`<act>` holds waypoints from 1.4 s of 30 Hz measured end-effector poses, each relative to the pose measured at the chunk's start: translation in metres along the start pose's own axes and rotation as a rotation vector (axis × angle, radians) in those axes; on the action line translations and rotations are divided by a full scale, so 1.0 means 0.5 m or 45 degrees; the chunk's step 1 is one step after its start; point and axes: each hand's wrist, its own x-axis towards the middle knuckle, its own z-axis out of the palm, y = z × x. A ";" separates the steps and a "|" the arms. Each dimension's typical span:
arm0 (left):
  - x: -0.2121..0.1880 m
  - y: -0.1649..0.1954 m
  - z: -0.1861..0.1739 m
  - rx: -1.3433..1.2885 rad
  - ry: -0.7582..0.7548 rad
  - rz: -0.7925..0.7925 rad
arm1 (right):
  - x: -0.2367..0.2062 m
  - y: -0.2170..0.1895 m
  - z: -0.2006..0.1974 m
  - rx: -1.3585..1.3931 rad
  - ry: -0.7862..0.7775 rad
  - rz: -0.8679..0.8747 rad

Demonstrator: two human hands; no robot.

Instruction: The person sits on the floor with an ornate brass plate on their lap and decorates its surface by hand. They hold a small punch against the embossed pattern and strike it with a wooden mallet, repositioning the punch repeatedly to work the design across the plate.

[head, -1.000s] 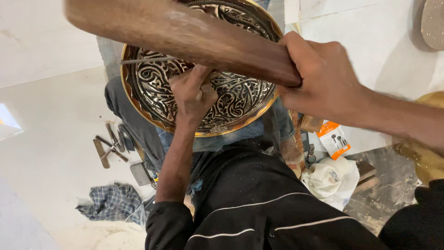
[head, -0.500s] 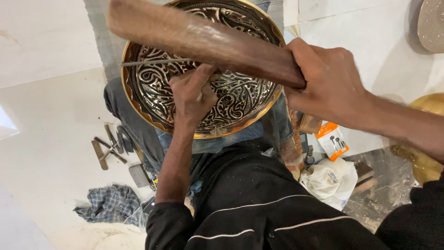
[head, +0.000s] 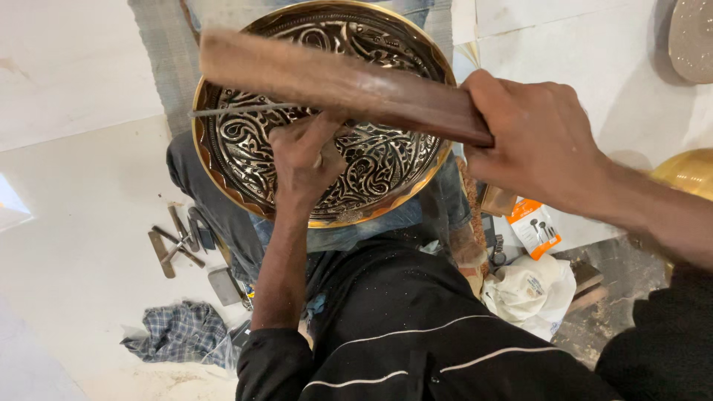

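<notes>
Brass plate [head: 386, 174] under chisel and mallet
Left hand [head: 304, 160] grasps chisel [head: 238, 110] at ten o'clock; right hand [head: 538, 137], clenched on wooden mallet [head: 334, 82], has swung it rightward since before.

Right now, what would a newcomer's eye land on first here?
The round engraved brass tray at top centre, propped on the person's lap. Across it lies a wooden mallet gripped by the right hand, while the left hand holds a thin chisel on the tray. Small tools lie on the floor at left.

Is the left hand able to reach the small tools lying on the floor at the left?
Probably not at once: the left hand holds a thin metal rod against the engraved plate. Nothing blocks the tools.
</notes>
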 end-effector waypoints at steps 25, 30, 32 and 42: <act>0.010 0.003 -0.016 0.017 -0.083 0.073 | -0.033 0.002 0.050 0.417 0.093 0.259; 0.009 -0.002 -0.013 0.009 -0.093 0.067 | -0.034 -0.011 0.057 0.307 0.193 0.181; 0.013 -0.003 -0.011 -0.028 -0.081 0.098 | -0.034 -0.011 0.061 0.321 0.185 0.200; 0.020 0.011 -0.026 0.004 -0.158 0.088 | -0.084 0.026 0.105 0.228 0.202 0.299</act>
